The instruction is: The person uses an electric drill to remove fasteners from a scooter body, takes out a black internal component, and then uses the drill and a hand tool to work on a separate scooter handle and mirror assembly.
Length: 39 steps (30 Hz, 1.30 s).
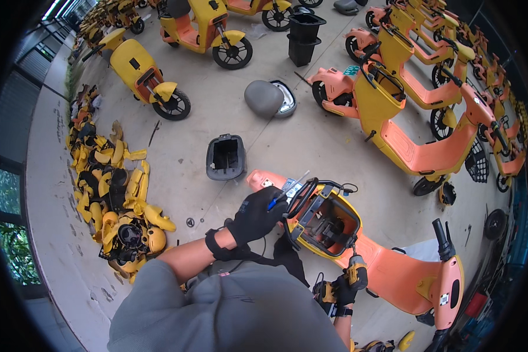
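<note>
Just in front of me stands a pink and yellow electric scooter (387, 267), its under-seat compartment (331, 226) uncovered, with dark parts inside. My left hand (255, 217), in a black glove, is closed around a blue-handled screwdriver (274, 202) beside the scooter's black rear rail (302, 199). The screwdriver's thin shaft slants up and away over the tail. My right hand (344, 290), also gloved, grips a yellow and black cordless drill (356, 274). Its bit points at the front rim of the compartment; whether it touches a screw is too small to tell.
A black storage bucket (226, 157) and a grey seat (265, 98) lie on the floor ahead. Yellow scrap panels (114, 193) are heaped at the left. More scooters (387, 117) stand in rows right and behind; stacked black bins (304, 41) stand farther off.
</note>
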Each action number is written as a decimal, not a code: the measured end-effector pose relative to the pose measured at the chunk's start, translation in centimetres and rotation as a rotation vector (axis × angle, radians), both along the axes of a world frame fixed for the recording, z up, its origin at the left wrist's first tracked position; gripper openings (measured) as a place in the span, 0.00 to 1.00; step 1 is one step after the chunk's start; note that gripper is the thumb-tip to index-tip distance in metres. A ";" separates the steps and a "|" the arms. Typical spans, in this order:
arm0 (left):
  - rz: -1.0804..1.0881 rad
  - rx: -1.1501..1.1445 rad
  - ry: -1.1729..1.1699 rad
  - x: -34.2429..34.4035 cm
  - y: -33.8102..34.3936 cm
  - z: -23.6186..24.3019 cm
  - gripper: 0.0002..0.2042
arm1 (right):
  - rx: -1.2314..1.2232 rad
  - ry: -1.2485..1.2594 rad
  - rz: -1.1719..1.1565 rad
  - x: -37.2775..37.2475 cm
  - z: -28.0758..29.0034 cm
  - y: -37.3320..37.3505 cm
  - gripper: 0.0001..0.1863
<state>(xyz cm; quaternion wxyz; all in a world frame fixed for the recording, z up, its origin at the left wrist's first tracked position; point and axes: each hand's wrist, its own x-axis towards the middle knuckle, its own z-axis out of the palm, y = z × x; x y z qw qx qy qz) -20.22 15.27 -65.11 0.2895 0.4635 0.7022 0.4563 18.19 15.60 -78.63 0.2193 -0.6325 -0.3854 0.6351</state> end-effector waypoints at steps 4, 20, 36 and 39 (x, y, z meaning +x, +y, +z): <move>0.350 -0.014 0.129 -10.6 -2.6 -4.1 0.08 | 0.141 -0.018 -0.012 -2.6 0.3 -1.4 0.17; 0.149 -1.257 0.019 -25.1 -50.4 -45.9 0.06 | 0.257 -0.098 0.266 -23.5 8.9 -9.8 0.15; 0.793 -0.779 -1.101 -30.1 -55.3 -34.3 0.04 | 1.131 -0.383 1.018 -47.1 -2.1 -3.3 0.17; -0.275 -0.916 0.479 -34.6 -53.3 -29.0 0.06 | 1.148 -0.388 0.998 -51.2 -5.2 -2.5 0.20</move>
